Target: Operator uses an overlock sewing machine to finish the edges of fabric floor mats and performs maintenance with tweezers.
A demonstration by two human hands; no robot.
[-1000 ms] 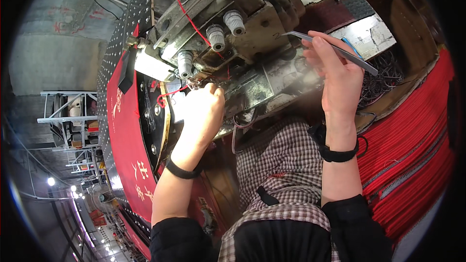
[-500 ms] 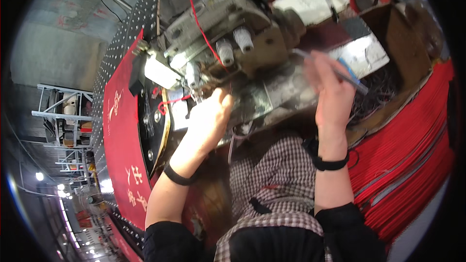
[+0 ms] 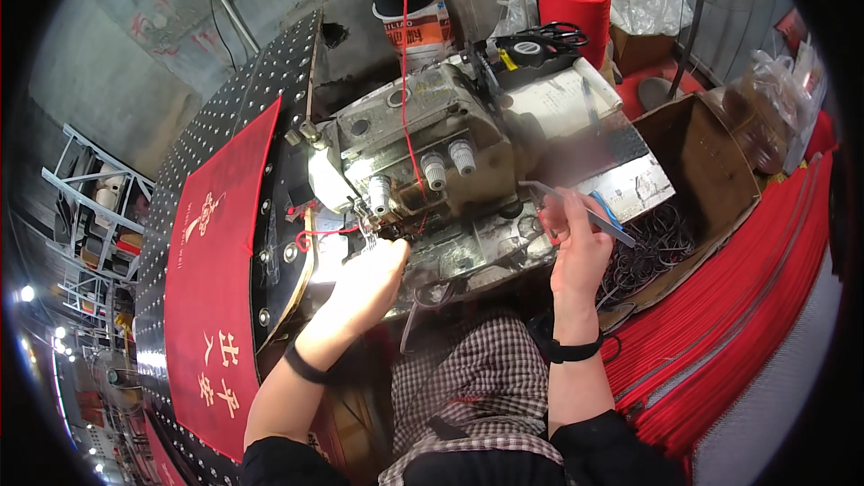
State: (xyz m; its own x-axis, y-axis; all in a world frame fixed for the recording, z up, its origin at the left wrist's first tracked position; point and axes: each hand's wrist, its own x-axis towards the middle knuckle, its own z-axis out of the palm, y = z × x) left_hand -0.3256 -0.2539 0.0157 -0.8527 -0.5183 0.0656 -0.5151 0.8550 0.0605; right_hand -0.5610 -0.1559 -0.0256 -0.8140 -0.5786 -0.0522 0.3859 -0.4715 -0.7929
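In front of me stands an overlock sewing machine (image 3: 409, 121) with white tension knobs (image 3: 462, 157) and a lit needle area. A red thread (image 3: 406, 72) runs down to it from above, and a loose red thread tail (image 3: 315, 238) curls out left of the needle. My left hand (image 3: 369, 279) is closed at the needle area, fingertips together; what they pinch is hidden. My right hand (image 3: 580, 256) is closed around bent-tip metal tweezers (image 3: 619, 230), held above the machine's right side with the bent tip pointing left.
A red printed mat (image 3: 216, 279) lies on the studded black table to the left. At right stands a cardboard box (image 3: 720, 139) with dark thread scraps (image 3: 652, 256), beside stacked red fabric (image 3: 720, 306). A red thread cone (image 3: 576, 13), scissors (image 3: 562, 33) and a tape measure (image 3: 529, 49) sit behind.
The view has shifted, bringing thread cones into sight at the top. My right hand, blurred before, now shows sharply with the tweezers. My left hand stays at the needle area.
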